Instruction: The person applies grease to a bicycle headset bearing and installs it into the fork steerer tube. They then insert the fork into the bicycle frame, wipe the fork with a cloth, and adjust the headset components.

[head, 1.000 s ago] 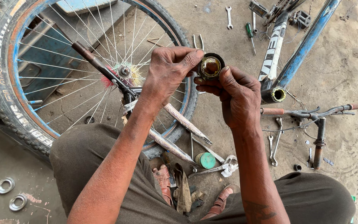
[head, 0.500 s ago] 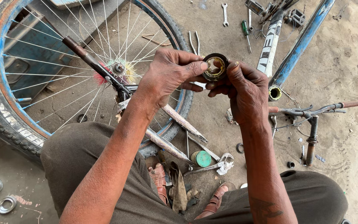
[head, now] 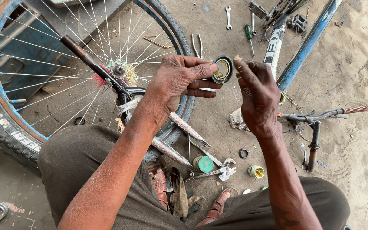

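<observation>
Head view: a round bearing cup is gripped by the left hand above the bicycle wheel. Right hand empty — greased fingers loosely open beside it. Greasing step judged underway; more careful dabbing called for.

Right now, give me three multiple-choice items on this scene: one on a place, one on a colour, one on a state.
1. Where does the bicycle wheel lie?
A. To the person's left
B. To the person's right
C. Behind the frame

2. What colour is the frame tube?
A. Red
B. Blue
C. White

3. What does the left hand do?
A. Rests on the knee
B. Pinches the round ring part
C. Grips a wrench

Answers: 1 A, the wheel fills the picture's left side. 2 B, the tube at upper right is blue. 3 B, thumb and fingers pinch the ring while the right hand is beside it, fingertip at its rim.
</observation>
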A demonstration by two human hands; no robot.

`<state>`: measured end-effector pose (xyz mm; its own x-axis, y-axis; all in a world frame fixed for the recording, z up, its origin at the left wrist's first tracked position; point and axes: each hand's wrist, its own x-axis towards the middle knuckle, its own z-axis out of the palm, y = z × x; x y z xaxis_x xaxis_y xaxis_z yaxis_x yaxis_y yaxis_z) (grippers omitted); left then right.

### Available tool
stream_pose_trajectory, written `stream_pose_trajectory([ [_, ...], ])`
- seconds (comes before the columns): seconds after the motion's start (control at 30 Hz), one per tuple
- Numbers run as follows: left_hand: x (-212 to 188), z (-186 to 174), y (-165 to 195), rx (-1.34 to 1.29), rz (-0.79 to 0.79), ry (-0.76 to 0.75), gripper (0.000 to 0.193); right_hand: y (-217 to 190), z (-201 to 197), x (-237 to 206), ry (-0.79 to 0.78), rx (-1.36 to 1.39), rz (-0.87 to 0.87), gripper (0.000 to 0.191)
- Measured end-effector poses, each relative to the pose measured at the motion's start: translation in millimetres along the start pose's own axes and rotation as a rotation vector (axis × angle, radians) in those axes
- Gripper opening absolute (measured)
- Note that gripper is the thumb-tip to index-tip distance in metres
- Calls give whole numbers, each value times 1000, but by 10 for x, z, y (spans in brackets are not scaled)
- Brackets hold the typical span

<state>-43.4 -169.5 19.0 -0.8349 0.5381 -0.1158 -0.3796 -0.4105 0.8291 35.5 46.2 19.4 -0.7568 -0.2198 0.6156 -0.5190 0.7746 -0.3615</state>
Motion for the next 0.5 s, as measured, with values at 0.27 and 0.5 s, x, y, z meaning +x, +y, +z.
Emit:
stream_pose_trajectory([
  [0.27, 31, 5, 12, 83, 9, 28, 31, 35, -113, 39, -230, -388, -116, 72],
  [0.5, 30, -4, -3, 74, 10, 40, 30, -57, -106, -67, -87, -46, -35, 49],
])
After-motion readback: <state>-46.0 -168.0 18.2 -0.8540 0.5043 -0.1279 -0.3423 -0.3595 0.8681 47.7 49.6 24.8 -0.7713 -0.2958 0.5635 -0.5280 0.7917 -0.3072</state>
